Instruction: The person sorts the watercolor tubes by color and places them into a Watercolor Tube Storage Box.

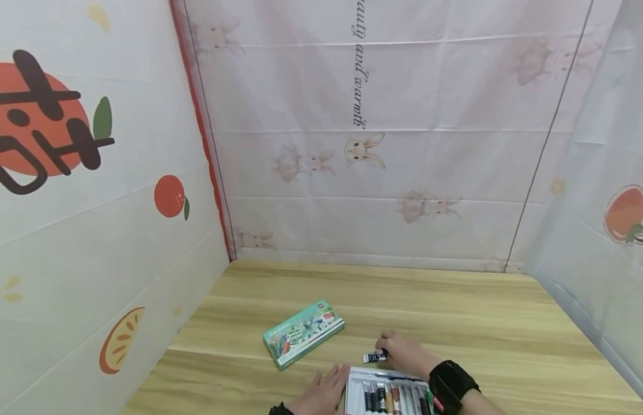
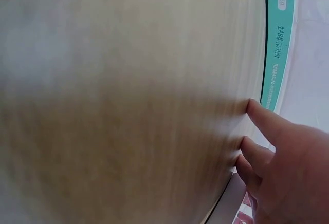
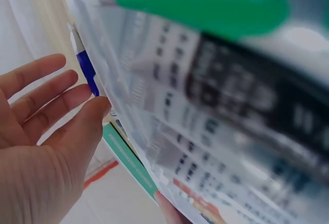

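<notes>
A white tray (image 1: 355, 389) of paint tubes (image 1: 382, 399) lies at the table's front edge. Just beyond its far side, my right hand (image 1: 407, 354) pinches a small dark-labelled paint tube (image 1: 373, 358) by its capped end, low over the wood. In the right wrist view the thumb of this hand (image 3: 61, 147) bends inward while other fingers stay spread; the tray's near tubes fill much of that view. My left hand (image 1: 326, 392) rests at the tray's left side, fingers extended. Its fingertips (image 2: 248, 106) touch the tabletop in the left wrist view.
A green illustrated box (image 1: 303, 334) lies at an angle left of the tray, beyond my left hand. A blue brush-like item (image 3: 87, 72) shows along the tray's far rim. Printed cloth walls (image 1: 394, 173) enclose the wooden table (image 1: 456, 305) at the back and both sides.
</notes>
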The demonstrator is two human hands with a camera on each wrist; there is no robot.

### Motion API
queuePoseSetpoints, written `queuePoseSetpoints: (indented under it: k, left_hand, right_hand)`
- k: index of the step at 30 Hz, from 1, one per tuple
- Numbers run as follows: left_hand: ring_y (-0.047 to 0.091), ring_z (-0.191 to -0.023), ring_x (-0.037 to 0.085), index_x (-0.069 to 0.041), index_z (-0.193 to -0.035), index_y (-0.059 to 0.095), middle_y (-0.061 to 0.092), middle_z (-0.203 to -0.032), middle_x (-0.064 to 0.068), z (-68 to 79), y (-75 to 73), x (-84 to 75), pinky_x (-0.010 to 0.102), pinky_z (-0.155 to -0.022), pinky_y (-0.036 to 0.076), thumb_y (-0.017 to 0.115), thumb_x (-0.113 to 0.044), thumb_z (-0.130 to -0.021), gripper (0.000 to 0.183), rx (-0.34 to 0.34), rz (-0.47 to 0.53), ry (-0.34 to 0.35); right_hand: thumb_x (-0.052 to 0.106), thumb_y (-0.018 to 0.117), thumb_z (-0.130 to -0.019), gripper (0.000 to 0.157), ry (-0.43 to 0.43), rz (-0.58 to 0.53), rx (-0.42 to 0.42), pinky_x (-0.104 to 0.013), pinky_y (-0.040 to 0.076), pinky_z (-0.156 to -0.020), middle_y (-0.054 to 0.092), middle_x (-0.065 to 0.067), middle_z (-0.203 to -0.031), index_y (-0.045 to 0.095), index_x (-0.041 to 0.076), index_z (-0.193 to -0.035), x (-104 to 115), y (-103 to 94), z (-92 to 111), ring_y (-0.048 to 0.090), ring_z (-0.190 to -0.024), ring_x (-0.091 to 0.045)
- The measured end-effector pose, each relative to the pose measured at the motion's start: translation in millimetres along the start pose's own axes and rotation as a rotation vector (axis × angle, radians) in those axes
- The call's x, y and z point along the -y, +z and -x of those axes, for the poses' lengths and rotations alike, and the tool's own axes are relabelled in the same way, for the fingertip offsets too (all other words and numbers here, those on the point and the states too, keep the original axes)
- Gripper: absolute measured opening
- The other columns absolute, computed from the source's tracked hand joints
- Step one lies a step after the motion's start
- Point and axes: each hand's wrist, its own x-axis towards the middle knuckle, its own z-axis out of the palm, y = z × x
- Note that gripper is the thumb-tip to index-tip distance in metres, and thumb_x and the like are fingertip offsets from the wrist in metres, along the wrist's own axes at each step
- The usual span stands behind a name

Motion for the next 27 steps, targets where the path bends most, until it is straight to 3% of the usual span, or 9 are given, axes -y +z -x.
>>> queuePoseSetpoints:
  k: [6, 21, 27]
  left_hand:
    - [0.012, -0.121, 0.019, -0.009, -0.132, 0.010, 0.016, -0.134, 0.005, 1.4, 0.3, -0.6, 0.049, -0.091, 0.017, 0.050, -0.057, -0.068, 0.090, 0.000, 0.006, 0.009]
    - [0.014, -0.120, 0.021, -0.007, -0.132, 0.011, 0.016, -0.134, 0.007, 2.1, 2.8, 1.2, 0.048, -0.091, 0.018, 0.043, -0.058, -0.072, 0.085, -0.019, -0.031, 0.035]
    - [0.012, -0.121, 0.020, -0.008, -0.132, 0.010, 0.016, -0.134, 0.006, 2.9, 1.5, 0.2, 0.047, -0.092, 0.016, 0.042, -0.059, -0.071, 0.086, -0.032, -0.004, 0.028]
  right_hand:
    - [0.002, 0.066, -0.060, 0.018, -0.021, 0.022, -0.007, -0.019, 0.040, -0.049, 0.046, 0.005, -0.068, 0.062, 0.011, -0.075, -5, 1.3, 2, 0.046, -0.061, -0.007]
    - [0.001, 0.067, -0.059, 0.017, 0.030, -0.017, 0.006, -0.020, 0.042, -0.051, 0.052, 0.005, -0.070, 0.063, 0.011, -0.073, -24, 7.1, 8, 0.049, -0.061, -0.006]
    - [-0.002, 0.063, -0.063, 0.018, 0.100, -0.011, 0.030, -0.023, 0.043, -0.053, 0.053, 0.005, -0.071, 0.063, 0.011, -0.076, -26, 1.6, 11, 0.051, -0.064, -0.009]
